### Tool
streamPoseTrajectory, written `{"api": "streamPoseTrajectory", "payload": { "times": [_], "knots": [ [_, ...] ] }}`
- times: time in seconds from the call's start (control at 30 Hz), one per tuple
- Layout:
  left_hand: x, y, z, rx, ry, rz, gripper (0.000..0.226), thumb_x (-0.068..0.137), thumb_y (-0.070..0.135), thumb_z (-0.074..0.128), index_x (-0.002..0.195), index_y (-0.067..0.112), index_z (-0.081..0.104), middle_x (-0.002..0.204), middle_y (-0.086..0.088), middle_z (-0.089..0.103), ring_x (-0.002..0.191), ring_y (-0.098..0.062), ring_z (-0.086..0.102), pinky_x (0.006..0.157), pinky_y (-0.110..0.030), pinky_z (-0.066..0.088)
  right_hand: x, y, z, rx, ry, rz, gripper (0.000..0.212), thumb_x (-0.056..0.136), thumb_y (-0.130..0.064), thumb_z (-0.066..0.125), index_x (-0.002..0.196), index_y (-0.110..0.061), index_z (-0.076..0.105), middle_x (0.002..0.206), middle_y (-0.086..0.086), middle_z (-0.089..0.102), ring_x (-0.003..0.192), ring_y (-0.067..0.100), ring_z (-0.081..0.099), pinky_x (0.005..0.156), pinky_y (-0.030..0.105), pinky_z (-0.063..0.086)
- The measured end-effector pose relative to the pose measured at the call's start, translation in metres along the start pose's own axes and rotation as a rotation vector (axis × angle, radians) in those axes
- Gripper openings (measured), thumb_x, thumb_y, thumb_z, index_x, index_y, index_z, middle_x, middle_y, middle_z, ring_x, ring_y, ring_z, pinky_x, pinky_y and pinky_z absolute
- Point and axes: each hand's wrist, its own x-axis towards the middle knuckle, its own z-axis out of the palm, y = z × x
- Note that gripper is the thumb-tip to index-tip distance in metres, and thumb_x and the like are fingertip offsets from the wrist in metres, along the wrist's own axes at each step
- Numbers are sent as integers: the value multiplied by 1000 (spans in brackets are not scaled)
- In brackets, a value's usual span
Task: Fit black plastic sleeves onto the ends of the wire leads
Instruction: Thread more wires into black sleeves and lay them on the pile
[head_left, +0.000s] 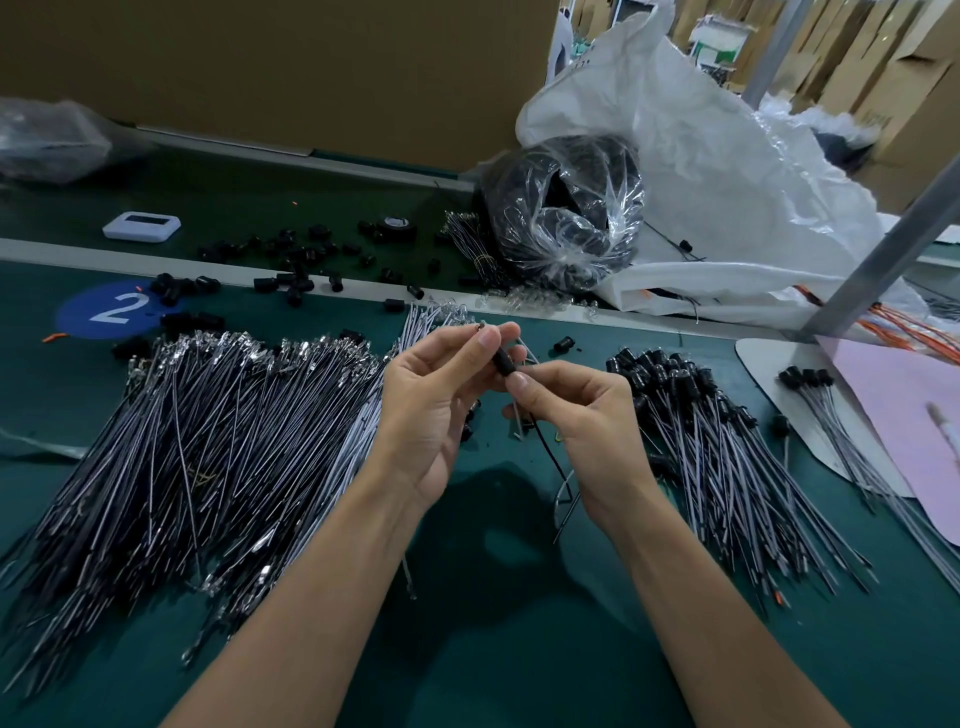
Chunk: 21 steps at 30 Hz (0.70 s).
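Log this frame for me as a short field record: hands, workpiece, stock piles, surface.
left hand: pinches the black sleeve near its upper end
right hand: pinches the wire lead just below the sleeve
state: sleeve and lead meet between the hands; seating not visible
left pile: bare leads with metal terminals
right pile: leads already sleeved
far edge: loose sleeves scattered
surface: green mat

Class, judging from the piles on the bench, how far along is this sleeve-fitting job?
Done: the right pile already wears sleeves. In hand: left hand and right hand pinch one black sleeve, its lead trailing below. Remaining: the much larger bare-terminal pile, well over half.
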Motion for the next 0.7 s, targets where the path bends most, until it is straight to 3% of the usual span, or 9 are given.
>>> {"api": "streamPoseTrajectory", "payload": {
  "times": [0.17, 0.37, 0.5, 0.7],
  "knots": [
    [2, -1, 0, -30, -11, -6, 9, 73, 11, 69, 72, 14, 77, 89, -9, 76, 79, -21, 72, 71, -30, 59, -1, 3, 2, 85, 17, 8, 8, 83, -2, 69, 82, -7, 76, 84, 15, 74, 71, 20, 63, 71, 30, 53],
    [4, -3, 0, 40, 52, 60, 17, 63, 22, 78, 76, 12, 79, 87, -7, 75, 75, -18, 70, 71, -28, 57, -1, 3, 0, 72, 20, -11, 9, 83, -2, 69, 82, -8, 76, 81, 10, 74, 65, 15, 62, 68, 26, 53],
    [5, -6, -1, 44, 93, 50, 17, 68, 17, 75, 81, 7, 78, 87, -10, 75, 76, -19, 69, 73, -29, 57, -1, 5, 1, 31, 13, -58, 11, 84, 2, 68, 83, -7, 75, 80, 11, 74, 65, 18, 62, 67, 23, 53],
    [4, -5, -2, 42, 114, 18, 16, 70, 12, 73, 83, 4, 78, 86, -13, 75, 81, -22, 71, 75, -30, 58, 0, 7, 2, -61, 23, -116, 16, 85, 3, 68, 83, -11, 74, 77, 14, 72, 65, 19, 63, 68, 32, 55]
  ]
}}
